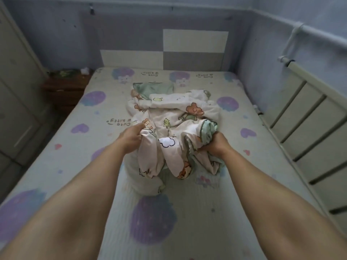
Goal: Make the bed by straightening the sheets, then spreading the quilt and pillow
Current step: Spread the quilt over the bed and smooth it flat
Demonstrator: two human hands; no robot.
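The pale, purple-printed bed sheet (187, 212) is laid flat. The crumpled white cartoon-print quilt (174, 113) is heaped mid-bed, touching the green pillow (150, 89) behind it. Its folds are grasped by the fingers (138, 127) of the left hand (131, 136) and the right hand (216, 145).

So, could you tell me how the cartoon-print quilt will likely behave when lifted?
Probably floppy: the quilt lies crumpled in soft folds and sags between the left hand and right hand gripping it. Likely light, since small handfuls hold it up. Loose ends would probably trail.
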